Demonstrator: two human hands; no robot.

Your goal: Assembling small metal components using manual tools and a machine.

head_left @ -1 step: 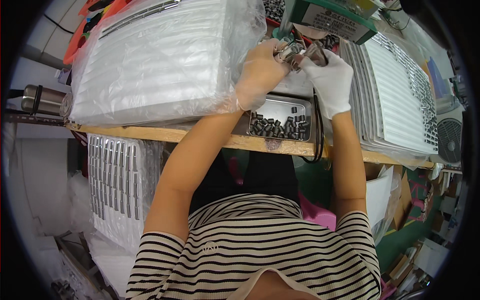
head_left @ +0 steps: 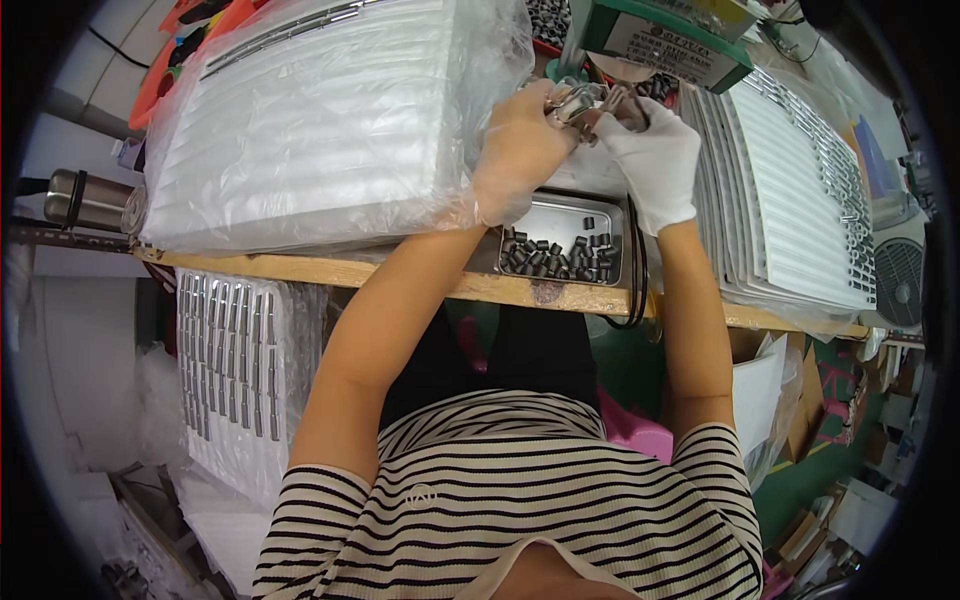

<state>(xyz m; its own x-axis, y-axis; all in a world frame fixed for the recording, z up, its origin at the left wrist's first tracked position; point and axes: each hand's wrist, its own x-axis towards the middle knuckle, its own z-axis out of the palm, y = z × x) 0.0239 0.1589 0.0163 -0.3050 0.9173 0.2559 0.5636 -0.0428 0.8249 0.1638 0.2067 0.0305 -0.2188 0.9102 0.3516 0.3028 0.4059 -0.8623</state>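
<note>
Two hands up at the far side of the bench, and they're working really close together. Your left hand (head_left: 525, 150), in what looks like a thin see-through glove, has its thumb and fingers closed around a shiny metal piece (head_left: 575, 103). That piece sits just below the green machine (head_left: 598, 25) at the top of the view, a bit right of the middle.

Your right hand (head_left: 655, 165) has a white glove on, with the fingertips looking darker and maybe uncovered. Those fingers are bent in right beside the metal piece, but it's too cramped and blurry for me to tell whether they're gripping something or only touching it.

Right below your hands, between your forearms, you've got a metal tray (head_left: 548, 213) near the wooden bench edge (head_left: 420, 277). Loose small dark cylinders (head_left: 545, 262) are scattered in it, mostly toward the side nearest you. Some black cables (head_left: 634, 270) run down just right of the tray and hang over the edge.

On your left there's a big white ribbed stack (head_left: 300, 130) in clear plastic, and on your right a pile of white ribbed sheets (head_left: 790, 180) with rows of shiny bits along its far side. You've also got a steel flask (head_left: 90, 198) at far left and something pink (head_left: 640, 438) beside you, below the bench.
</note>
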